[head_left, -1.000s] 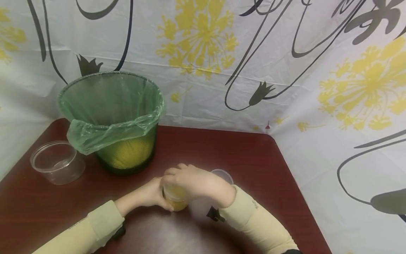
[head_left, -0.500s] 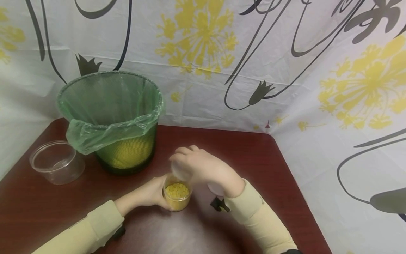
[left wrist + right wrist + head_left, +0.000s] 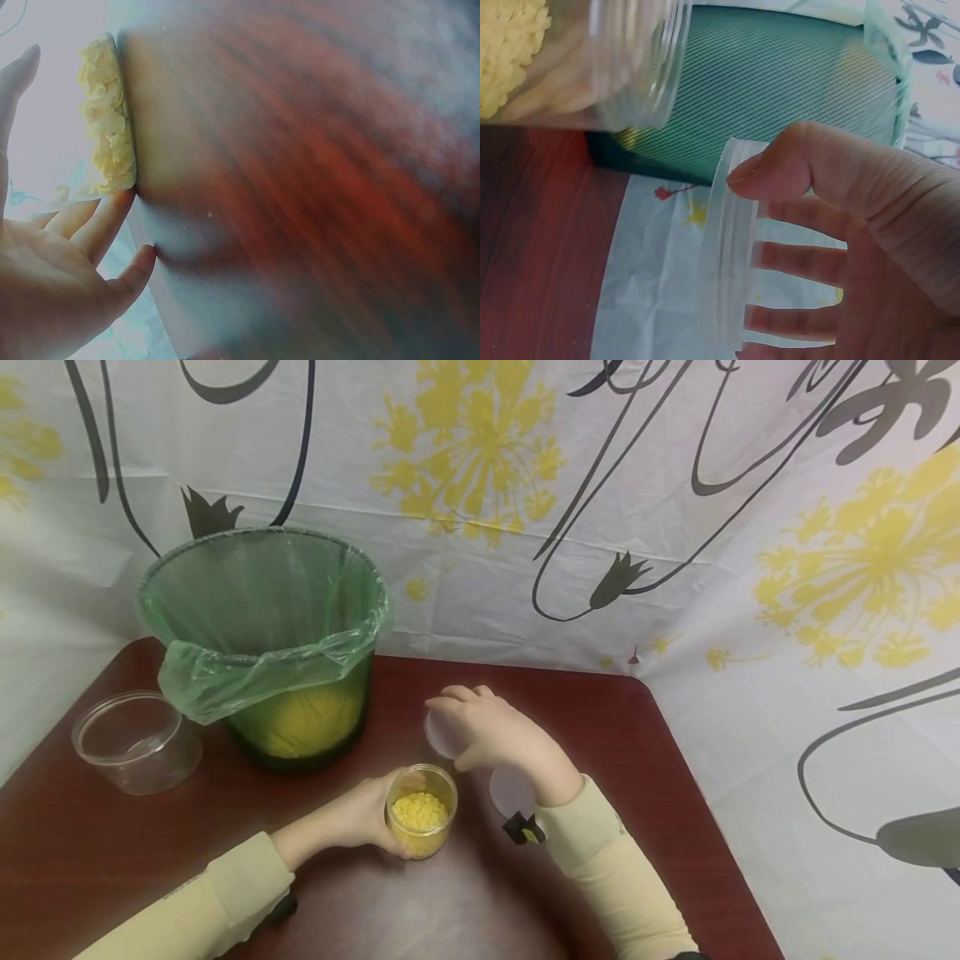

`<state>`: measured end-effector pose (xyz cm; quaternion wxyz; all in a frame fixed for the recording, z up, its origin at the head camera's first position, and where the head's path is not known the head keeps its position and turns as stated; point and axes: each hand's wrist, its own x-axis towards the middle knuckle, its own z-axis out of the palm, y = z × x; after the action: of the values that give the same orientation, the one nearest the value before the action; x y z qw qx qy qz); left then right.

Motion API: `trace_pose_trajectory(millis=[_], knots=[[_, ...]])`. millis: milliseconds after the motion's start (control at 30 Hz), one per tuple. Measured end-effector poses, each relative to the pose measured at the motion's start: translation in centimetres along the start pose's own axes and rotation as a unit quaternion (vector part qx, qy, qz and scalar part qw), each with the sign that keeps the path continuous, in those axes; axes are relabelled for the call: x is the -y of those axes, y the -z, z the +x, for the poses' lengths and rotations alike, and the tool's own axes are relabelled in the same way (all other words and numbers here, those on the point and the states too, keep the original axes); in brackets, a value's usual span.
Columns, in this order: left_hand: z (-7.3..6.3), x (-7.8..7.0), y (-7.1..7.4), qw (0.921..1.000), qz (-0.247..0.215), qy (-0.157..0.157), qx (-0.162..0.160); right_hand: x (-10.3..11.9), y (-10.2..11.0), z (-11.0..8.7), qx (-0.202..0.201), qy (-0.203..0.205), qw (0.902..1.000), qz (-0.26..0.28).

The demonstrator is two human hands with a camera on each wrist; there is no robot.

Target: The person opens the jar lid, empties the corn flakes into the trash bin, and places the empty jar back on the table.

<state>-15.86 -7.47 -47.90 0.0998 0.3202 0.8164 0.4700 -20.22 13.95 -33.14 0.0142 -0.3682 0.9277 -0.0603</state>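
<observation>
My left hand point(image 3: 366, 817) grips a small clear plastic jar point(image 3: 423, 845) from its left side, near the middle of the table. Small yellow pieces point(image 3: 420, 811) partly fill it, and its mouth is uncovered. In the left wrist view, glare hides much of the jar around the yellow pieces point(image 3: 106, 120). My right hand point(image 3: 501, 742) holds a round translucent lid point(image 3: 444, 735) beyond the jar and to its right. Thumb and fingers pinch the lid point(image 3: 731, 247) by its rim in the right wrist view, apart from the jar point(image 3: 641, 67).
A mesh bin point(image 3: 322, 718) with a green liner point(image 3: 225, 681) stands at the back left. Left of it sits a larger clear round container point(image 3: 142, 764). Another translucent disc point(image 3: 512, 792) lies on the red-brown table point(image 3: 600, 735), partly behind my right wrist. Patterned sheeting point(image 3: 480, 610) hangs behind.
My right hand has lifted the lid off the jar and moved away and to the right with it, exposing the yellow pieces. The left hand and jar have stayed in place.
</observation>
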Motion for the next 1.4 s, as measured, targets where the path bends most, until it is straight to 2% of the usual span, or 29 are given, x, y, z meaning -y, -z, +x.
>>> trace_pose_trajectory(millis=[367,733,867,1400], knots=[[0.0,-0.2,0.0,1.0000,0.006,0.004,-0.003,-2.0,-1.6,0.5,0.003,-0.036,0.9989,0.031],[-0.1,-0.3,0.1,0.9998,0.018,0.000,-0.005,-3.0,-2.9,0.7,0.010,-0.072,0.9960,0.053],[-0.1,-0.4,0.1,0.9999,0.011,0.008,-0.004,-3.3,-3.5,0.7,0.015,-0.085,0.9943,0.062],[0.0,-0.1,0.0,1.0000,0.007,0.005,-0.003,-4.9,-6.7,0.9,0.037,-0.121,0.9900,0.062]])
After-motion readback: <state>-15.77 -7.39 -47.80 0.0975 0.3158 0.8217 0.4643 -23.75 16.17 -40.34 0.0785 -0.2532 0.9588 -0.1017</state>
